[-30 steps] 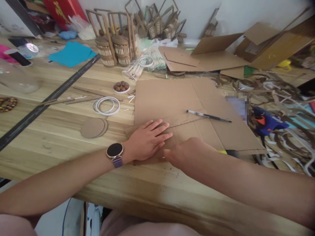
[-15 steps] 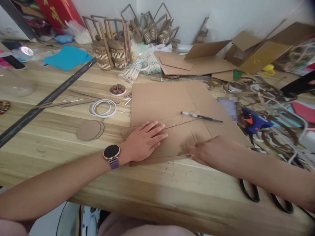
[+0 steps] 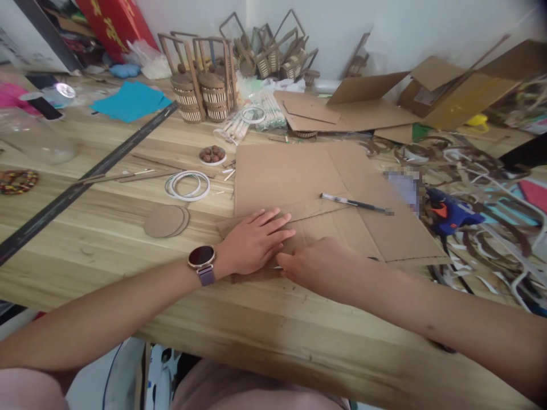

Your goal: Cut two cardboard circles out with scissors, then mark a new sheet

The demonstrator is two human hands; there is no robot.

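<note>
My left hand (image 3: 253, 244) lies flat with fingers spread, pressing on a cardboard sheet (image 3: 286, 173) and on a narrow cardboard strip (image 3: 316, 212) laid slantwise across it. Close beside its fingertips, my right hand (image 3: 318, 263) is closed low over the sheet's near edge. A small pale tip shows at its fingers, but what it grips is mostly hidden. On the sheet, beyond my right hand, rests a black and clear pen (image 3: 354, 203). Round cardboard discs (image 3: 164, 221) lie stacked left of the sheet, near white rings (image 3: 188, 186).
A blue glue gun (image 3: 455, 210) sits among curved strips and scraps at right. Small lidded baskets (image 3: 188, 99) with tall handles stand at the back, beside bundled white sticks (image 3: 271, 111). Folded cardboard (image 3: 354, 114) and a dish of brown nuts (image 3: 212, 154) lie beyond the sheet.
My right hand has slid left along the sheet's near edge, up to my left hand. My left hand stays pressed on the cardboard. The view has shifted slightly.
</note>
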